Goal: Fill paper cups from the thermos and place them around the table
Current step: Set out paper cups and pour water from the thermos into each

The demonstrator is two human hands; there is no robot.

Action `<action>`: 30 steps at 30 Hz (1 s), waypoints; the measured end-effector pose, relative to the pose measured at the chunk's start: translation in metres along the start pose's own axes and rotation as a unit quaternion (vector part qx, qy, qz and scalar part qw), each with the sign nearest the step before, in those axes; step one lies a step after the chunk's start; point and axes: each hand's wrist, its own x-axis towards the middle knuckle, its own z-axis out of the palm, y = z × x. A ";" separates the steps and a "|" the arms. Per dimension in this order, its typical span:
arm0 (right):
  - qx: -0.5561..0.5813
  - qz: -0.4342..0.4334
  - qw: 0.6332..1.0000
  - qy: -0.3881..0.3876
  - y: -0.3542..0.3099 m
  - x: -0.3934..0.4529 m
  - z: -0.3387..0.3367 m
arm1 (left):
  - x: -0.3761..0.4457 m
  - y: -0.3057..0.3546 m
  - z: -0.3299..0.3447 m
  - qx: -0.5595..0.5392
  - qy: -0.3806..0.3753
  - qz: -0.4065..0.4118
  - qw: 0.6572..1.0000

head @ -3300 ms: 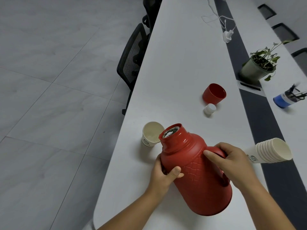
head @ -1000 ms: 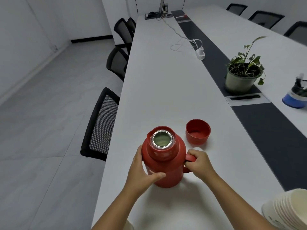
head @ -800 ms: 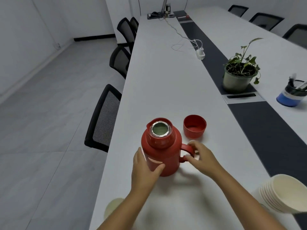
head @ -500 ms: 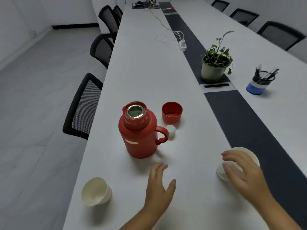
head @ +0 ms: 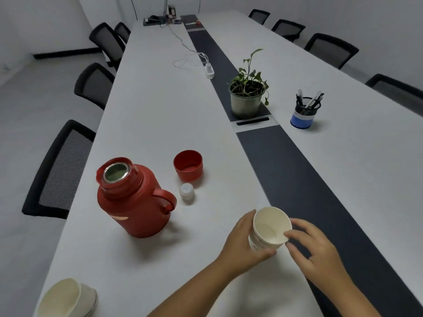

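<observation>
The red thermos stands uncapped on the white table, handle to the right. Its red cap and white stopper lie just right of it. A stack of paper cups stands upright near the dark centre strip. My left hand wraps the stack's left side. My right hand pinches the rim of the top cup with its fingertips. One paper cup stands alone at the near left table edge; I cannot tell its contents.
A potted plant and a blue pen holder stand further back on the right. A white charger with cable lies mid-table. Black mesh chairs line the left side, and more chairs line the far right.
Both hands let go of the thermos and moved right. The left hand closed around the cup stack, and the right hand came to its rim. The stack now stands upright.
</observation>
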 end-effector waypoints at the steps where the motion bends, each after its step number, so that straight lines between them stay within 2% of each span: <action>1: -0.008 -0.017 1.000 0.009 0.002 0.000 0.001 | 0.002 0.000 0.000 0.003 -0.006 0.007 1.000; 8: 0.046 -0.078 0.996 -0.017 0.018 0.004 0.002 | 0.006 -0.003 0.004 -0.012 -0.016 0.007 1.000; 14: 0.136 -0.046 0.990 -0.010 0.017 0.010 0.002 | 0.010 -0.007 0.007 -0.030 -0.020 0.001 0.999; 21: 0.250 0.006 0.964 0.095 0.004 0.019 -0.008 | 0.014 -0.016 0.009 -0.019 0.004 -0.026 0.999; 25: 0.312 0.003 0.941 0.130 -0.002 0.019 -0.010 | 0.009 -0.019 0.003 0.007 0.001 -0.027 1.000; 27: 0.309 0.003 0.943 0.126 -0.009 0.017 -0.012 | -0.001 -0.021 -0.002 0.039 0.025 -0.025 0.999; 30: 0.289 0.013 0.951 0.108 -0.037 0.008 -0.012 | -0.027 -0.032 -0.020 0.083 0.120 0.006 0.989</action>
